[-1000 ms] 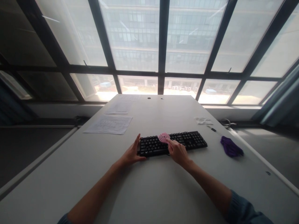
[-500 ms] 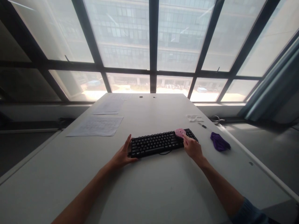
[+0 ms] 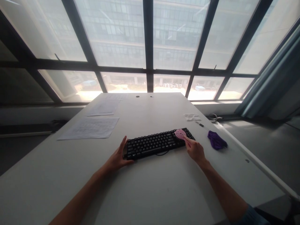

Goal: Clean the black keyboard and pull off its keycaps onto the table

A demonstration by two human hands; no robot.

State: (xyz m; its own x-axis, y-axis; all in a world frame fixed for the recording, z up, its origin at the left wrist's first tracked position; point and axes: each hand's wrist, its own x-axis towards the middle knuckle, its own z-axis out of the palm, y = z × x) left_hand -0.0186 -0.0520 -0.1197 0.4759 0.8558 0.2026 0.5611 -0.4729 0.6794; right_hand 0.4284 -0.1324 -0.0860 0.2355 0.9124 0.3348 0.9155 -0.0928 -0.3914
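Note:
A black keyboard (image 3: 150,144) lies slightly aslant on the white table, and part of its cable shows under the near edge. My left hand (image 3: 118,157) grips the keyboard's left end, thumb along the near side and fingers at the far corner. In my right hand (image 3: 195,150) is the handle of a round pink brush (image 3: 180,134) with a pattern of rings on its back. The brush head rests over the keys towards the right end; its underside is mostly hidden.
Right of the keyboard lie a purple cloth (image 3: 217,140), a small dark-ended tool (image 3: 200,124) and a crumpled white tissue (image 3: 192,117). Printed sheets of paper (image 3: 90,128) cover part of the table's left side. Large windows (image 3: 172,34) stand behind the table.
The view has turned slightly, so most things appear further left. Against the keyboard, the brush in my right hand has shifted a little to the right. My left hand keeps its place.

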